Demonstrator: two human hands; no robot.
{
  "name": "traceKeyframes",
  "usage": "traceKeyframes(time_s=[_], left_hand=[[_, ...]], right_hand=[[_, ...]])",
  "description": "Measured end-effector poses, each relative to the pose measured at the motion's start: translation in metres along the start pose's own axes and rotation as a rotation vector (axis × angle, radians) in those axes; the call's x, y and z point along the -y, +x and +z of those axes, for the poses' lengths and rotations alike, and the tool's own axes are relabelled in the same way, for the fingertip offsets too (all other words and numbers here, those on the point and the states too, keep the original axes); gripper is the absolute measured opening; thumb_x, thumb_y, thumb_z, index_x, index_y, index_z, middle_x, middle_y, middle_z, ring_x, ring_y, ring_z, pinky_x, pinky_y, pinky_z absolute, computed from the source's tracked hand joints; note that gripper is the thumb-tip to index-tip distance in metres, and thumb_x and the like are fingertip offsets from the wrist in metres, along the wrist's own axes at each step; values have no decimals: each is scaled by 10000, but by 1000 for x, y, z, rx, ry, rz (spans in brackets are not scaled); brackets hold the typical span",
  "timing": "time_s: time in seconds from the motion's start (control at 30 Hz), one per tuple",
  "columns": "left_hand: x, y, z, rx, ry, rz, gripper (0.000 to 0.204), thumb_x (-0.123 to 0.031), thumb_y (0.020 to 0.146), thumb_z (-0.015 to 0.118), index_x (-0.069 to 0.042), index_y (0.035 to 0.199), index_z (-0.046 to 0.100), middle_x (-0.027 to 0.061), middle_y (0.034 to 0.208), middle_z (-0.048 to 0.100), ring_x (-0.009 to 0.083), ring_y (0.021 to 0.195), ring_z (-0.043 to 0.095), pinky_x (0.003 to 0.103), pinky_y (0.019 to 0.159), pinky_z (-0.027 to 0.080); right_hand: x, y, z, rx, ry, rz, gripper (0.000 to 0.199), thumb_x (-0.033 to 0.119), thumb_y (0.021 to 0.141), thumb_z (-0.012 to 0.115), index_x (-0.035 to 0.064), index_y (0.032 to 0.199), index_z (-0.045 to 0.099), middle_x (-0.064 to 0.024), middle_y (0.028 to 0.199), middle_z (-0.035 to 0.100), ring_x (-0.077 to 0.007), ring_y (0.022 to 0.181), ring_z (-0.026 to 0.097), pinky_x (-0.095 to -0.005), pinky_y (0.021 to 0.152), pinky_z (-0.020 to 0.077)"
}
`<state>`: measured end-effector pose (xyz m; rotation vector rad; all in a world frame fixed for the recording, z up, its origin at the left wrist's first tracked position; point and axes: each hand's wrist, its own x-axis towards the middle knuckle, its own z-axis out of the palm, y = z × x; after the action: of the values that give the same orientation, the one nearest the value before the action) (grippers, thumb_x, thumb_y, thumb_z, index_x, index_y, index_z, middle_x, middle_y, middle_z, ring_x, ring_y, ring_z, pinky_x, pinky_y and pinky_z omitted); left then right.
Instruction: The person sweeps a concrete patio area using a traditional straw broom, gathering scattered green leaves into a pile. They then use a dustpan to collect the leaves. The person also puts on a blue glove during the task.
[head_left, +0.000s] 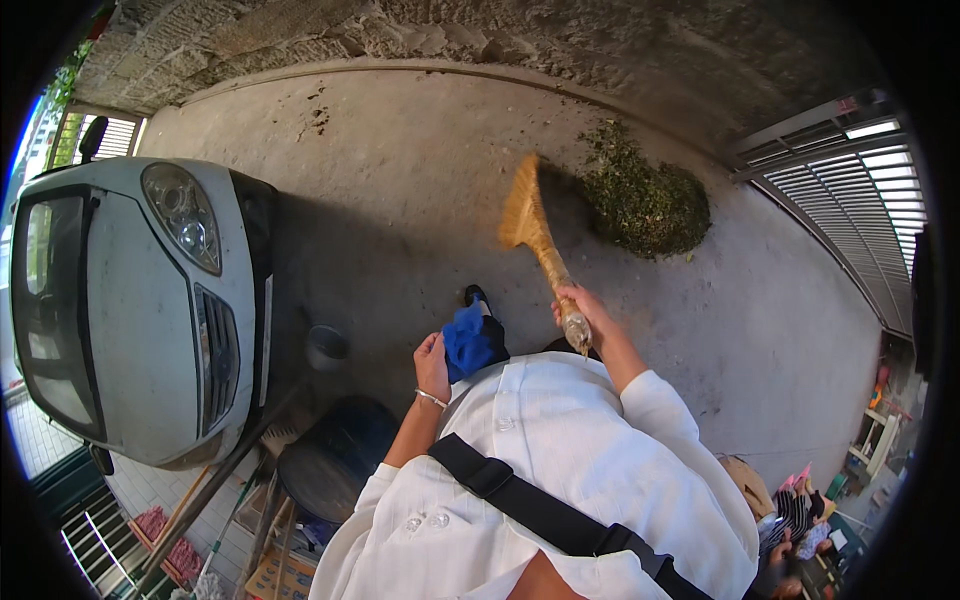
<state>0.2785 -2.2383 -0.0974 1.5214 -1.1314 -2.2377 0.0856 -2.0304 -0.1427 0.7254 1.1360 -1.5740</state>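
My right hand [590, 312] is closed around the bound handle of a straw hand broom [535, 220], its fanned bristles pointing away from me above the concrete floor. The handle's end, wrapped in something shiny, sticks out below my fist. At my left side, my left hand [433, 362] pinches a crumpled blue cloth [468, 340] that hangs in front of my leg. A bracelet circles that wrist. Past the broom, to the right, lies a heap of green leaves and clippings [650, 195], apart from the bristles.
A pale van [140, 310] stands at the left. Near its front are a grey bucket [327, 345], a large dark tub [340, 455] and several long poles [215, 490]. A rough wall [450, 35] runs along the far side. A barred metal gate [840, 190] stands at the right.
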Motion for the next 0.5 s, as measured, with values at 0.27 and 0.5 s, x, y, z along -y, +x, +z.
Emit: traceKeyframes(time_s=[0.27, 0.5], left_hand=[[-9, 45, -66, -1, 177, -49, 117, -117, 853, 555, -39, 783, 606, -80, 632, 482, 0, 527, 363, 176, 467, 282], [-38, 41, -92, -73, 91, -79, 149, -132, 862, 541, -27, 776, 602, -72, 645, 502, 2, 548, 396, 164, 493, 324]], right_hand=[[-35, -43, 78, -31, -205, 43, 684, 57, 763, 607, 182, 1358, 293, -90, 658, 539, -182, 480, 533, -333, 405, 466], [-54, 4, 158, 123, -486, 197, 695, 47, 755, 628, 118, 1359, 290, -74, 621, 526, -163, 452, 524, -317, 373, 446]])
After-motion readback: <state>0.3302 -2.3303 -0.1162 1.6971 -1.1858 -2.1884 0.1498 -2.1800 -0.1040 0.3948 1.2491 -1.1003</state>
